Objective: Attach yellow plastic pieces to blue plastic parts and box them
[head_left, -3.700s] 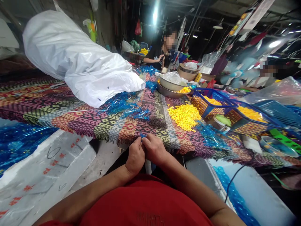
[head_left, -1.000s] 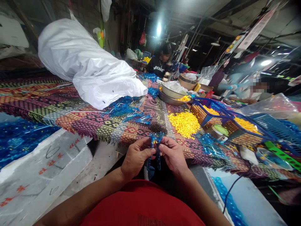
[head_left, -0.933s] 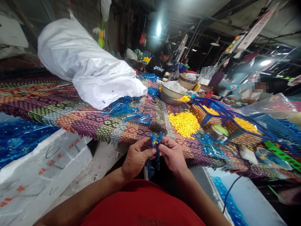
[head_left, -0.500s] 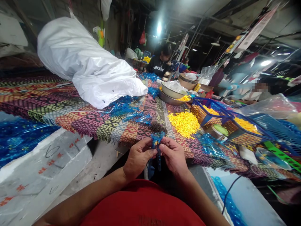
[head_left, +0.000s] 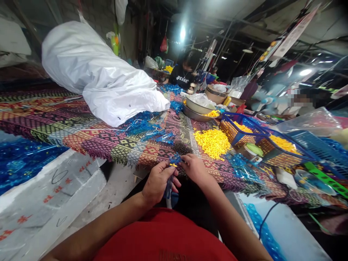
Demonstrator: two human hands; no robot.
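My left hand (head_left: 158, 182) is closed around a translucent blue plastic piece (head_left: 175, 158), held upright above my lap. A small yellow plastic part (head_left: 173, 165) shows at its upper end, by my left thumb. My right hand (head_left: 195, 169) is just right of that upper end, its fingertips bent together in a pinch. Whatever may be between those fingertips is too small to make out. Just beyond both hands, a pile of tiny dark pieces (head_left: 181, 148) lies on the patterned cloth (head_left: 116, 145).
A heap of yellow parts (head_left: 212, 143) and blue baskets (head_left: 268, 154) stand to the right. Blue plastic pieces (head_left: 144, 127) lie near a big white sack (head_left: 108, 76). Foam boxes (head_left: 54, 185) flank my lap. A person in a black shirt (head_left: 181, 76) sits across.
My right hand has let go of the blue piece's side and shifted slightly up. My left hand alone now holds the piece, which has moved a little left, and the yellow part shows more clearly.
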